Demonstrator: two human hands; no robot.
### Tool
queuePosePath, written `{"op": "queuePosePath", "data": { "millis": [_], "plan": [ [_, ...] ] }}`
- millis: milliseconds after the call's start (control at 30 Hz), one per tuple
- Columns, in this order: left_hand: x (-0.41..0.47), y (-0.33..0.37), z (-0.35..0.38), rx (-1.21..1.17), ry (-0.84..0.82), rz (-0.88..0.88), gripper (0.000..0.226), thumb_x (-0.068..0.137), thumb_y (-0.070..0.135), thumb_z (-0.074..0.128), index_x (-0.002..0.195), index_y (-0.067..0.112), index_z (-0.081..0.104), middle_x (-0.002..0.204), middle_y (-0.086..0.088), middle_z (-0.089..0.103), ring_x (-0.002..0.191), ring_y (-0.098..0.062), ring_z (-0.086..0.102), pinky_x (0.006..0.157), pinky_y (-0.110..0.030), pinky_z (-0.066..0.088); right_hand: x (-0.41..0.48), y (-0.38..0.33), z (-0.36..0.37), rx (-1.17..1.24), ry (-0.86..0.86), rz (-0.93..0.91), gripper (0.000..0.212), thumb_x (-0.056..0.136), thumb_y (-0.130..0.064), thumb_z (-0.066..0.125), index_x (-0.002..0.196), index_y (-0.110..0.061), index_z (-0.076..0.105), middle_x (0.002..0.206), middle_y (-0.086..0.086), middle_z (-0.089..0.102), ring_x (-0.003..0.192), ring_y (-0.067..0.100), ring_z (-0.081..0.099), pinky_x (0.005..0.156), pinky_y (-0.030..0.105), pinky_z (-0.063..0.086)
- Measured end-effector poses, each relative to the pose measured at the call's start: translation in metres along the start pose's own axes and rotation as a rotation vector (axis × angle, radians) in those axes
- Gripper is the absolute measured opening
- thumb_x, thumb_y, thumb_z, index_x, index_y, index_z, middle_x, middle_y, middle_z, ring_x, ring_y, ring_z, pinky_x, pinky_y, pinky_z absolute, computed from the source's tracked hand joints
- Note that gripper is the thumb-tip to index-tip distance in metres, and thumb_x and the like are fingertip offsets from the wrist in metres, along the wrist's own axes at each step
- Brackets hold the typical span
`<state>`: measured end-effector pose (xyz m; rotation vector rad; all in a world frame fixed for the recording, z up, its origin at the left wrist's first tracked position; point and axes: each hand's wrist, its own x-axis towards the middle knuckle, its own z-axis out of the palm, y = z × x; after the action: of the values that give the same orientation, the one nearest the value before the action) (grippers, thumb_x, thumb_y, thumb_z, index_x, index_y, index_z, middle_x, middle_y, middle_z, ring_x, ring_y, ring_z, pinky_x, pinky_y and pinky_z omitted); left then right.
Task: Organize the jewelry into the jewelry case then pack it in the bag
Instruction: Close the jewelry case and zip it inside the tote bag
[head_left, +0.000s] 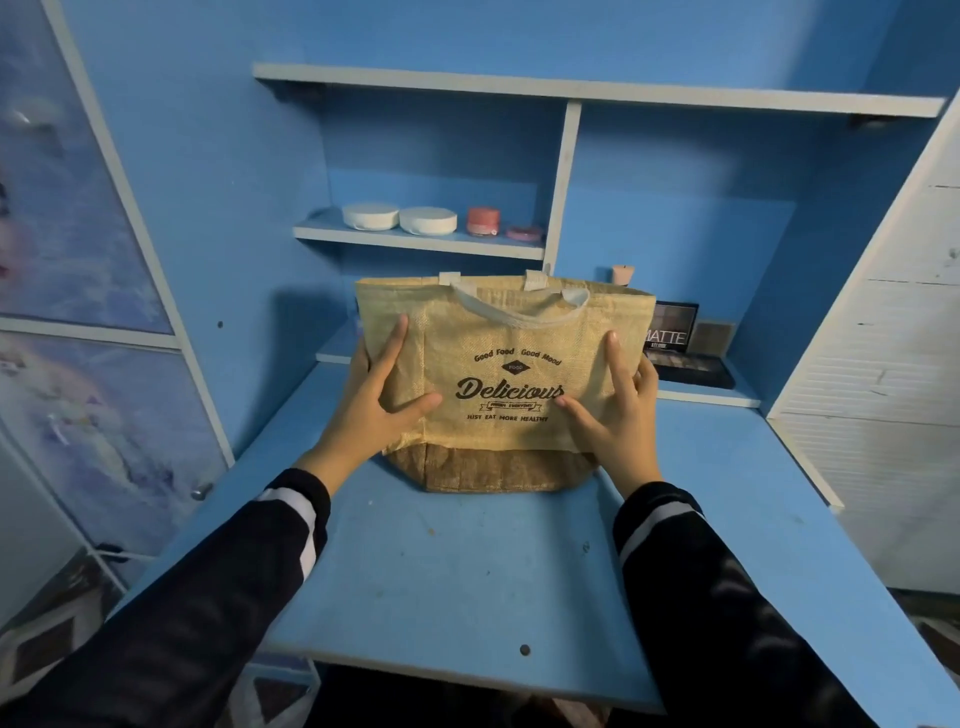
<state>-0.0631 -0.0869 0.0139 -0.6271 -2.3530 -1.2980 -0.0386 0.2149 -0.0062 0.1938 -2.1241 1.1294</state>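
**Bag steadied upright on the desk**

Bag (498, 384) stood at the back of the blue desk (467, 571), printed side facing the person, its white handle (519, 312) flopped forward. The left hand (371, 400) and right hand (618, 410) pressed flat against its two sides, fingers spread and thumbs on the front, probably to keep the soft fabric standing. No jewelry or case was visible; whether it already lay inside could not be told.
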Motion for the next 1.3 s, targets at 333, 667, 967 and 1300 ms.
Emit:
{"op": "queuePosePath", "data": {
  "millis": [333, 667, 967, 1300],
  "plan": [
    [0.016, 0.031, 0.078, -0.044, -0.033, 0.153, 0.095, 0.081, 0.037, 0.074, 0.144, 0.063, 0.009, 0.157, 0.01, 0.008, 0.144, 0.009, 0.003, 0.112, -0.009, 0.012, -0.005, 0.039, -0.08, -0.079, 0.102, 0.028, 0.089, 0.075, -0.04, 0.078, 0.15, -0.034, 0.03, 0.144, 0.005, 0.028, 0.127, 0.017, 0.033, 0.112, 0.03, 0.026],
    [0.042, 0.064, 0.158, -0.082, -0.071, 0.255, 0.088, 0.083, 0.037, 0.073, 0.151, 0.046, 0.017, 0.16, -0.002, 0.007, 0.15, -0.006, 0.004, 0.118, -0.021, 0.012, 0.0, 0.08, -0.151, -0.158, 0.181, 0.066, 0.09, 0.072, -0.042, 0.075, 0.15, -0.027, 0.031, 0.139, 0.012, 0.035, 0.127, 0.016, 0.037, 0.113, 0.034, 0.031],
    [0.067, 0.072, 0.188, -0.106, -0.089, 0.265, 0.09, 0.083, 0.039, 0.071, 0.149, 0.053, 0.012, 0.161, -0.009, 0.011, 0.151, -0.013, 0.008, 0.113, -0.006, 0.009, 0.015, 0.095, -0.169, -0.149, 0.183, 0.102, 0.091, 0.071, -0.043, 0.074, 0.15, -0.026, 0.031, 0.14, 0.011, 0.034, 0.126, 0.009, 0.033, 0.108, 0.025, 0.027],
    [0.058, 0.07, 0.192, -0.112, -0.09, 0.211, 0.093, 0.081, 0.041, 0.072, 0.149, 0.053, 0.009, 0.163, -0.005, 0.001, 0.151, -0.014, -0.002, 0.117, -0.02, 0.01, 0.007, 0.095, -0.164, -0.139, 0.147, 0.172, 0.09, 0.08, -0.031, 0.075, 0.152, -0.035, 0.022, 0.162, 0.007, -0.003, 0.144, 0.002, -0.005, 0.112, 0.026, 0.012]
  ]
}}
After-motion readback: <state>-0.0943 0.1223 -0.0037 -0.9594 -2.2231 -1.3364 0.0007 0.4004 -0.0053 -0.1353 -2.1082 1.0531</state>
